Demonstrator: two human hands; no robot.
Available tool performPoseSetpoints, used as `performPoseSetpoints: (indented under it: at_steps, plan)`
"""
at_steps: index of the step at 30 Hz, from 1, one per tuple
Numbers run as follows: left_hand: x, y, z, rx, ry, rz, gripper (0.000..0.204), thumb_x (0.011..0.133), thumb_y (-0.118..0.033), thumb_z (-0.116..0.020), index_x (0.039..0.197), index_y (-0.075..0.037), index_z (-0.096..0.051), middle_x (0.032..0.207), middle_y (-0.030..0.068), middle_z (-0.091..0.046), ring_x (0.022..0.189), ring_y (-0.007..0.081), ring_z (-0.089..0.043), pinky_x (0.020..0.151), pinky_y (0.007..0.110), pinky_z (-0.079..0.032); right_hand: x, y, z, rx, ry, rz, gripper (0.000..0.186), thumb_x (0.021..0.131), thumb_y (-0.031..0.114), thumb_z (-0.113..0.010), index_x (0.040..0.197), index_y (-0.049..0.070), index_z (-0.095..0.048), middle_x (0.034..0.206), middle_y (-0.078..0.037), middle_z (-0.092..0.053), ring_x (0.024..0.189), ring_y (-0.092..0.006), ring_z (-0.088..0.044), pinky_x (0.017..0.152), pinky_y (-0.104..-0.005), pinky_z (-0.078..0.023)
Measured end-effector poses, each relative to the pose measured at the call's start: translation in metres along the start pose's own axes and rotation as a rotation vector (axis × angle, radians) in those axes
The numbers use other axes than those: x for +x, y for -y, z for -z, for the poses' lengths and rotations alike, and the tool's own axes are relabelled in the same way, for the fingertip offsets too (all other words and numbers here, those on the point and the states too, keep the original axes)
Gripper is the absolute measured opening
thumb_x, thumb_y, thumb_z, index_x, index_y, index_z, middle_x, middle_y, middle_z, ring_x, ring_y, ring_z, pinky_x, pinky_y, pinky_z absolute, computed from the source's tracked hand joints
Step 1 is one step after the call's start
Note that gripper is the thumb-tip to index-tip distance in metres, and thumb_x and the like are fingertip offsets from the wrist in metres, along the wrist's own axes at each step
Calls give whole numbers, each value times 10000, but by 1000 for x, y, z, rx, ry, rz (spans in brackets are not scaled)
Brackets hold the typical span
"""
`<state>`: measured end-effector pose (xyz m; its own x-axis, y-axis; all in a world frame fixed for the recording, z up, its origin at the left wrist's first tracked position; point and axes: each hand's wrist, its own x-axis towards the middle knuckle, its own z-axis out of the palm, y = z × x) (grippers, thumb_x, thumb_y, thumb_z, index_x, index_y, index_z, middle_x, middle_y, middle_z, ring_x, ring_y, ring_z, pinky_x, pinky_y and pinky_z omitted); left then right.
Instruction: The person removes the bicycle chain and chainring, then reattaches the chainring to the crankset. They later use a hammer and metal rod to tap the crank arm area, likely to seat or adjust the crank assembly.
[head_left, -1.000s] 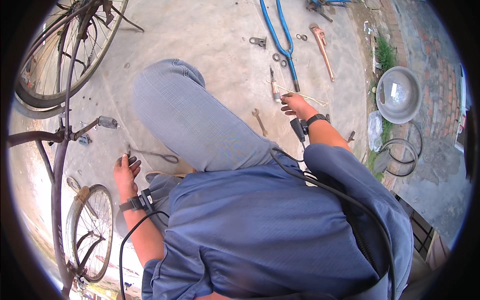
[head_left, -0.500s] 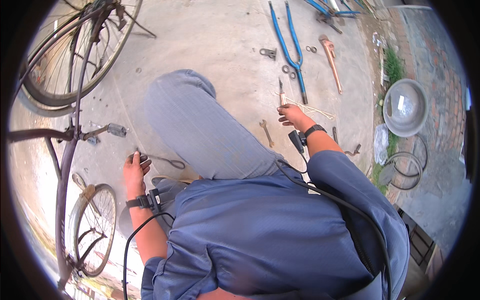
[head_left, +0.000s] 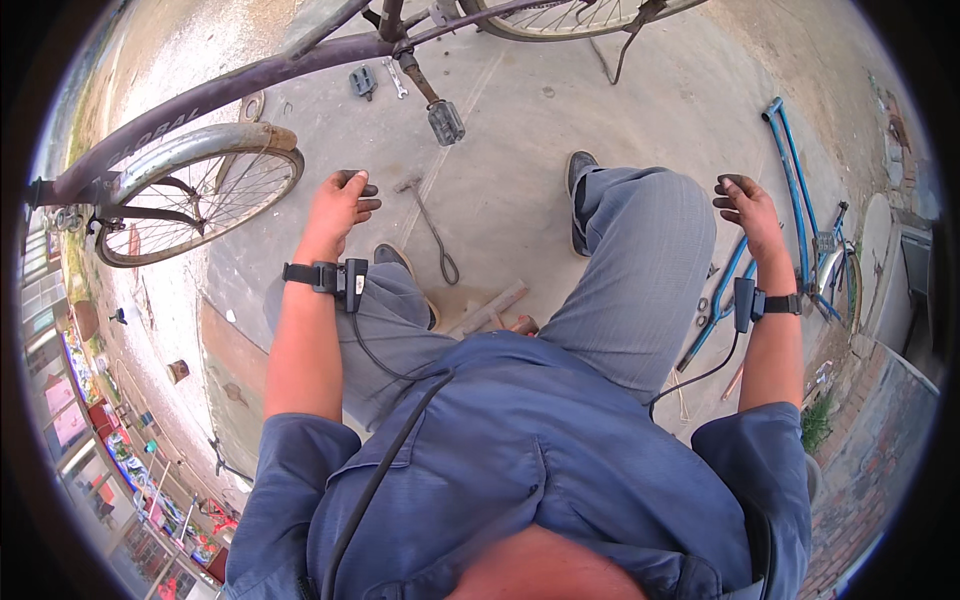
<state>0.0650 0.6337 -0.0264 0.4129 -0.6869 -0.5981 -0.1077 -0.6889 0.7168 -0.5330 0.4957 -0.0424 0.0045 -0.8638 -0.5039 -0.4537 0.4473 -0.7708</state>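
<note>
My left hand (head_left: pixel 345 205) hangs open, fingers loosely bent, left of a metal rod tool with a looped end (head_left: pixel 434 240) lying on the concrete. My right hand (head_left: pixel 745 205) is open above the outer side of my right knee, near a blue tubular bicycle frame (head_left: pixel 798 180); nothing shows in its fingers. A blue fork (head_left: pixel 716 313) lies partly hidden beside that knee, with small dark rings (head_left: pixel 702 312) near it. Above my left hand stands a purple bicycle (head_left: pixel 270 70) with a pedal (head_left: pixel 445 120); a loose pedal (head_left: pixel 362 82) and a small wrench (head_left: pixel 397 78) lie under it.
A detached-looking wheel (head_left: pixel 240 215) is at the left. My bent legs and shoes take up the middle, with a flat board (head_left: pixel 490 305) between them. A brick strip (head_left: pixel 850 470) and grass (head_left: pixel 815 420) edge the right; colourful clutter (head_left: pixel 120 450) shows at the lower left.
The view has swung round, bringing the purple bicycle across the top. My right hand has left the screwdriver-like tool, my left the rod tool; both are now raised beside my knees.
</note>
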Motion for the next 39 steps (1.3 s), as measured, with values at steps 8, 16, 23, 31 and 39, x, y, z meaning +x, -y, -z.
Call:
performPoseSetpoints:
  at_steps: [8,16,23,31,39]
  plan:
    - [-13,4,78,-196,-155,-77,540,991,-330,-629,1343,64,-518,1174,207,-681,1001,299,-727,838,365,-560,13,223,-132,-606,661,382,321,974,269,-666,1146,0,-690,961,-55,-711,852,-140,-641,796,-308,-517]
    - [-43,25,114,-202,-284,-158,451,997,-355,-643,1229,30,-604,1066,136,-718,921,206,-727,802,307,-537,29,196,-352,-1090,1104,553,391,954,324,-680,1222,39,-685,1071,-165,-738,972,-276,-701,896,-376,-542]
    - [-78,52,139,-104,-389,-159,401,1004,-344,-662,1193,10,-659,1020,97,-717,907,165,-703,792,283,-516,51,95,-479,-1118,1091,384,482,937,381,-664,1325,96,-652,1290,-195,-673,1207,-361,-628,1028,-423,-497]
    - [-115,92,164,-224,-520,-122,336,1010,-261,-672,1185,25,-658,974,76,-699,900,141,-674,809,286,-530,70,18,-557,-1200,1091,441,663,910,393,-708,1444,45,-528,1335,-282,-619,1231,-401,-613,1045,-440,-489]
    - [-130,130,171,-150,-524,-63,329,978,-262,-695,1131,28,-662,856,105,-701,733,138,-643,673,294,-519,101,-12,-596,-1184,1034,107,734,932,378,-717,1535,105,-401,1451,-204,-528,1246,-335,-571,866,-509,-565]
